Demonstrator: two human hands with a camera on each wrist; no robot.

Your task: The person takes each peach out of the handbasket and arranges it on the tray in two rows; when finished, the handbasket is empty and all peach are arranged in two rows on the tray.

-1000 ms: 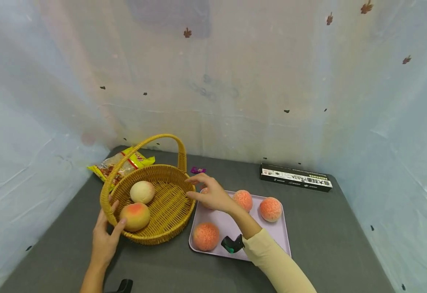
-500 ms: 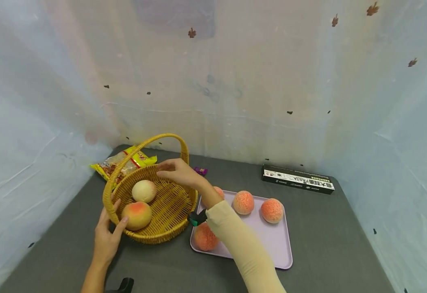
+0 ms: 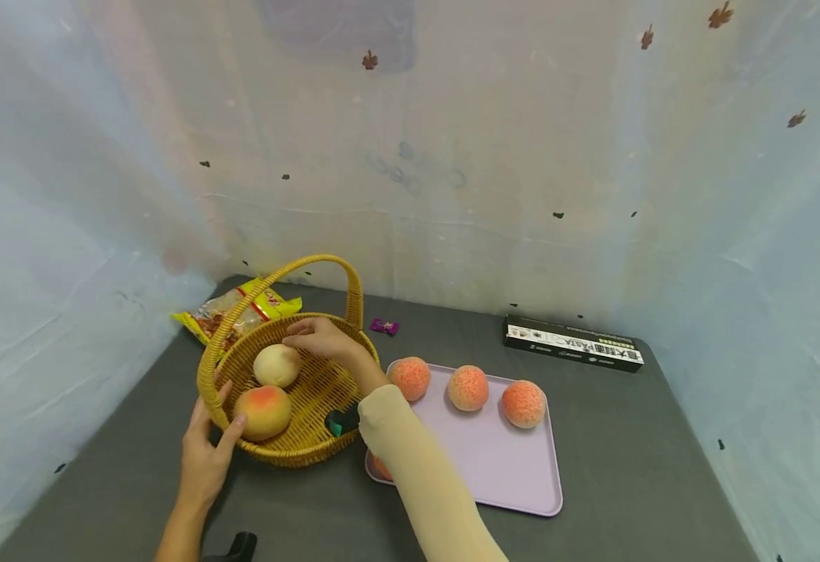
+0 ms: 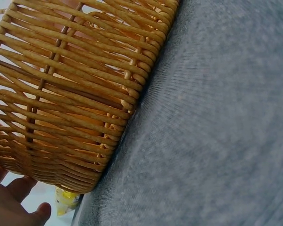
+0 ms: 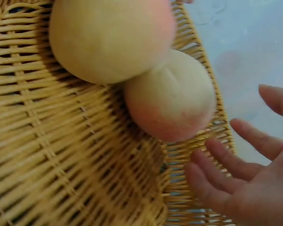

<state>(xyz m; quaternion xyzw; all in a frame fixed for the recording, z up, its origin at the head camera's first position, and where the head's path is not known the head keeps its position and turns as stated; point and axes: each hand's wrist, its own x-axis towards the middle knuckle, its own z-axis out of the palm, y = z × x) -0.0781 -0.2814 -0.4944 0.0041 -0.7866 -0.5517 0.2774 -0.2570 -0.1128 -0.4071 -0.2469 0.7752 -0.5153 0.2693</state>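
Left hand (image 3: pixel 204 459): at the near-left rim of the wicker basket (image 3: pixel 297 459), thumb spread apart from the fingers, all resting along the edge and not clenched; probably so placed to steady the basket against sliding. Snack bag (image 3: pixel 240 312), yellow and clear: behind the basket, far-left side, perhaps set there out of the way; contact with the wicker impossible to tell. Basket: upright on the dark table (image 3: pixel 614 460), handle (image 3: pixel 355 303) raised, hollow facing up, hence well suited to keeping round things from rolling. Yellow peach (image 3: pixel 262 414), red-blushed: inside the basket, near-left part, close by the left thumb. Pale peach (image 3: pixel 275 367): inside the basket, just beyond the yellow one, apparently touching it. Right hand (image 3: pixel 320 339): over the basket's far interior, just beside the pale peach, fingers and thumb spread, nothing pinched; contact uncertain, the parting seemingly wide enough for round fruit. Purple sweet (image 3: pixel 384 326): beyond the basket, to its right. Lilac tray (image 3: pixel 487 464): right of the basket, seemingly close for easy reach; three speckled fruits (image 3: pixel 468 388) along its far side, a fourth fruit (image 3: pixel 382 468) mostly hidden behind the sleeve (image 3: pixel 413 472). Black pasta box (image 3: pixel 572 343): far right of the basket, well apart.
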